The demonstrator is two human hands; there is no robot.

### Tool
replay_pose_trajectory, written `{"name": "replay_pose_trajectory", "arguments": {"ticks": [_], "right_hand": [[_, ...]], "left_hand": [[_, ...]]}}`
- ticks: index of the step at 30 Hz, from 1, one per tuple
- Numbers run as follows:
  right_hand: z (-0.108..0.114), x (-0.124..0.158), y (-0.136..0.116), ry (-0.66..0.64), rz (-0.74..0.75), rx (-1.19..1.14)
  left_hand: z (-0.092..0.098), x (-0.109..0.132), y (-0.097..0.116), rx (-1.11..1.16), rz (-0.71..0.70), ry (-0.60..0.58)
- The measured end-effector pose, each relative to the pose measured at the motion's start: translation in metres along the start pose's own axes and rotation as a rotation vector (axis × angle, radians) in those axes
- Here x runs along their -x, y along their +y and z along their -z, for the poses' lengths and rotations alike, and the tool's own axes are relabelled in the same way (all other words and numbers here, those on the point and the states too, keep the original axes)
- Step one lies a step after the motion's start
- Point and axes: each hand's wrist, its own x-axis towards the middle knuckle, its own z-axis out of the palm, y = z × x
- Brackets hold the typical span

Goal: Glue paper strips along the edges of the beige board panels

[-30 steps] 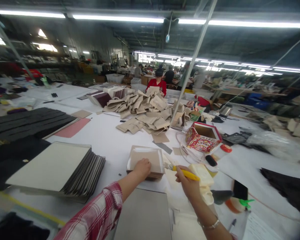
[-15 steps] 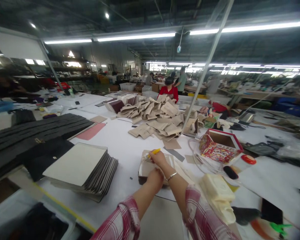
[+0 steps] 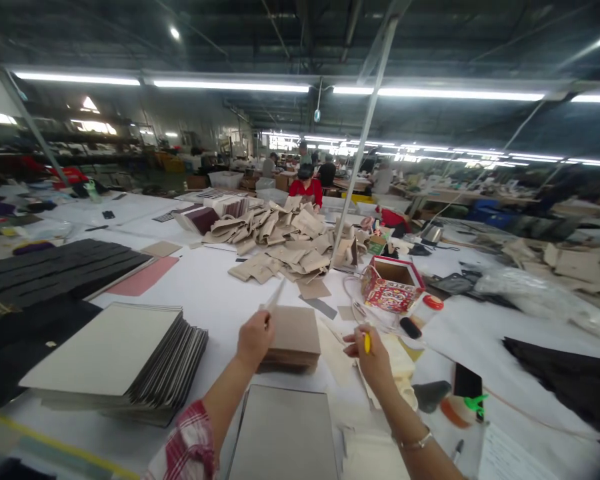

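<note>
My left hand (image 3: 256, 339) is closed on a thin pale strip (image 3: 275, 297) that points up and away, just left of a stack of brown sheets (image 3: 295, 330). To the right of that stack, my right hand (image 3: 370, 350) holds a yellow tool (image 3: 367, 343), with some fingers stretched out to the left. A grey board (image 3: 284, 433) with a dark edge lies nearest to me, below the brown stack. Cream pieces (image 3: 397, 360) lie beneath and beside my right hand.
At the left is a tall stack of boards (image 3: 105, 347). Folded beige pieces (image 3: 285, 233) are heaped ahead, near a slanting pole (image 3: 363, 143). A red patterned box (image 3: 393, 287), a jar (image 3: 427, 310) and a phone (image 3: 467, 383) are at the right. A person in red (image 3: 306, 190) sits beyond.
My hands have moved apart, the left away to the left with the pale strip, the right off the stack with the yellow tool. The brown stack's top is uncovered. The view has turned right.
</note>
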Motion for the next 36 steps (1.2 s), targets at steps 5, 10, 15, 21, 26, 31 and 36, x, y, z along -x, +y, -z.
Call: {"name": "replay_pose_trajectory", "arguments": {"ticks": [5, 10, 15, 21, 26, 31, 36], "right_hand": [[-0.032, 0.045, 0.019, -0.02, -0.025, 0.106], [-0.048, 0.068, 0.016, 0.045, -0.016, 0.034], [-0.027, 0.088, 0.017, 0.049, -0.075, -0.099], [0.014, 0.12, 0.036, -0.076, -0.07, 0.023], [0.032, 0.162, 0.081, -0.224, -0.064, 0.264], [0.015, 0.183, 0.116, -0.22, -0.118, 0.397], [-0.001, 0.176, 0.121, -0.199, -0.132, 0.476]], "left_hand": [[0.034, 0.024, 0.016, 1.001, 0.418, 0.259], [0.026, 0.069, 0.049, 1.378, 0.551, 0.272], [0.024, 0.108, 0.057, 1.541, 0.539, 0.136], [0.025, 0.161, 0.013, 1.448, 0.707, 0.018], [0.0, 0.219, -0.038, 0.952, 0.805, -0.149], [-0.015, 0.238, -0.061, 0.731, 0.75, -0.191], [-0.02, 0.225, -0.074, 0.684, 0.774, -0.187]]}}
